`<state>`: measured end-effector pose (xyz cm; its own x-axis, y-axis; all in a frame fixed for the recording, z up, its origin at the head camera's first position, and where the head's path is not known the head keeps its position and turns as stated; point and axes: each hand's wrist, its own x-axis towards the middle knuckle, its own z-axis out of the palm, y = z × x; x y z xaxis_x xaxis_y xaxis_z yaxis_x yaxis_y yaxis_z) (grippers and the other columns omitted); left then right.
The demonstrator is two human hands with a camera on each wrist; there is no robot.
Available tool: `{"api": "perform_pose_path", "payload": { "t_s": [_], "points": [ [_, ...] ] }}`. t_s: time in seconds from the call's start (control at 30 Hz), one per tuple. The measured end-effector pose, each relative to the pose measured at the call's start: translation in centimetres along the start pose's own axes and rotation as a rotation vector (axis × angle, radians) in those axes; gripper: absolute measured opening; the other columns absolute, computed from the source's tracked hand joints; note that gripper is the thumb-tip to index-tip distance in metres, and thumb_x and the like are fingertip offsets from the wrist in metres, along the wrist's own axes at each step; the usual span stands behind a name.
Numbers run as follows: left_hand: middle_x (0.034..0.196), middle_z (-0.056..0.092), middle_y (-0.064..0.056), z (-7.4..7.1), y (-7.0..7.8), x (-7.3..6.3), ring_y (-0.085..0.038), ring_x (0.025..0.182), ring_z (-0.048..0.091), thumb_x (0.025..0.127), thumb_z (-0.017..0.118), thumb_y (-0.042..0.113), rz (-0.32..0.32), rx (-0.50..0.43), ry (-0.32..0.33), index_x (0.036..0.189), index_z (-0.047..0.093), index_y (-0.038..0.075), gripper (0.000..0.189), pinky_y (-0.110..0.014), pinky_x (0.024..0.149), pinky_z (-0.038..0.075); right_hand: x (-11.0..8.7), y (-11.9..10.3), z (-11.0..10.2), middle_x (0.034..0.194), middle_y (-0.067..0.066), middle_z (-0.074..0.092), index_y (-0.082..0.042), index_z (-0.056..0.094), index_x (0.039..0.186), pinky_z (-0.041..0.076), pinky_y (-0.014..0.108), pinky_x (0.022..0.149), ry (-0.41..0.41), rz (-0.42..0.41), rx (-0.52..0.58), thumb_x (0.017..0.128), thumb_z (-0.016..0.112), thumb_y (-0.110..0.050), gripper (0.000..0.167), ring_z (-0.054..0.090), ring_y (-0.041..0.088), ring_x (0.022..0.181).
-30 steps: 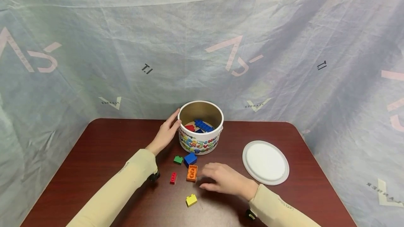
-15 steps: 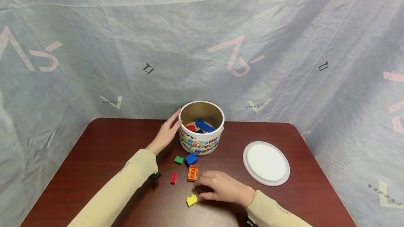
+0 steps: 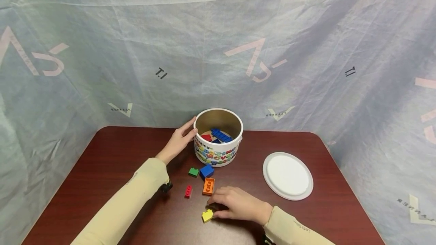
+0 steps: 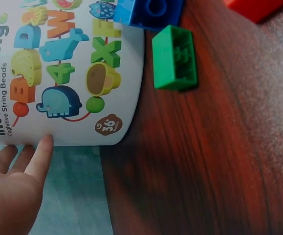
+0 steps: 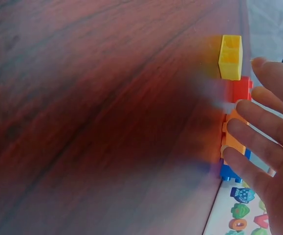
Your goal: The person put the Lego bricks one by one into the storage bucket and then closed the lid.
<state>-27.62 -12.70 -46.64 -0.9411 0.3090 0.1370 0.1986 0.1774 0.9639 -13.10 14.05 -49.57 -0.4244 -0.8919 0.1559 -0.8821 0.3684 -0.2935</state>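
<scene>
My left hand (image 3: 176, 143) rests against the left side of a white bucket (image 3: 218, 158) printed with colourful letters, its thumb near the rim. In the left wrist view its extended fingertips touch the bucket wall. Blue and red toy bricks lie inside the bucket. My right hand (image 3: 238, 204) hovers low over the table beside a yellow brick (image 3: 207, 216), thumb close to it. The right wrist view shows those fingers spread and loosely bent, with the yellow brick apart from them.
In front of the bucket lie a green brick (image 3: 193, 172), a blue brick (image 3: 206, 171), an upturned orange brick (image 3: 209, 186) and a narrow red brick (image 3: 188, 191). A round white lid (image 3: 288, 176) sits to the right on the brown table (image 3: 112, 169). Grey fabric hangs behind.
My right hand has moved from beside the orange brick toward me and slightly left, to the yellow brick. The left hand has stayed at the bucket.
</scene>
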Motion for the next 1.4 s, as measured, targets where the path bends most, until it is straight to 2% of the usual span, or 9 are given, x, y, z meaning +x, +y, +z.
{"api": "perform_pose_path", "payload": {
  "t_s": [0.2,0.5,0.7,1.0,1.4],
  "points": [
    [0.171,0.024,-0.014,-0.06,-0.27,0.12,-0.039,0.146,0.044,0.111,0.055,0.026,0.006,-0.014,-0.008,0.167,0.028,0.019,0.063,-0.052,0.109,0.046,0.2,0.02,0.24,0.112,-0.006,0.07,-0.017,0.072,0.122,0.05,0.017,0.095,-0.014,0.006,0.0,0.1,0.073,-0.034,0.028,0.062,0.002,0.101],
    [0.17,0.025,-0.017,-0.39,0.6,0.03,-0.041,0.144,0.046,0.111,0.055,0.024,-0.014,-0.008,-0.04,0.167,0.025,0.015,0.064,-0.059,0.108,0.045,0.33,-0.03,0.26,0.11,-0.008,0.069,-0.018,0.073,0.119,0.05,0.017,0.094,-0.026,-0.01,-0.024,0.1,0.074,-0.032,0.024,0.062,0.002,0.102],
    [0.171,0.024,-0.016,-0.42,0.49,0.09,-0.039,0.146,0.044,0.111,0.055,0.026,-0.03,-0.021,-0.048,0.168,0.023,0.017,0.066,-0.058,0.11,0.044,0.35,-0.09,0.23,0.108,-0.009,0.069,-0.018,0.074,0.115,0.05,0.017,0.093,-0.013,-0.032,-0.038,0.098,0.076,-0.031,0.021,0.063,0.002,0.101],
    [0.17,0.026,-0.016,-0.42,0.51,0.12,-0.038,0.146,0.044,0.111,0.054,0.029,-0.027,-0.007,-0.04,0.168,0.024,0.019,0.066,-0.052,0.108,0.047,0.45,-0.13,0.38,0.105,-0.01,0.069,-0.019,0.075,0.113,0.046,0.01,0.085,-0.032,-0.04,-0.028,0.099,0.074,-0.035,0.021,0.06,-0.001,0.097],
    [0.17,0.027,-0.014,-0.38,0.3,0.11,-0.037,0.146,0.044,0.11,0.055,0.027,-0.028,-0.02,-0.035,0.167,0.026,0.02,0.065,-0.055,0.109,0.046,0.63,-0.11,0.87,0.108,-0.011,0.069,-0.02,0.074,0.118,0.046,0.011,0.086,-0.019,-0.043,-0.035,0.099,0.073,-0.035,0.024,0.059,0.0,0.097]
  ]
}}
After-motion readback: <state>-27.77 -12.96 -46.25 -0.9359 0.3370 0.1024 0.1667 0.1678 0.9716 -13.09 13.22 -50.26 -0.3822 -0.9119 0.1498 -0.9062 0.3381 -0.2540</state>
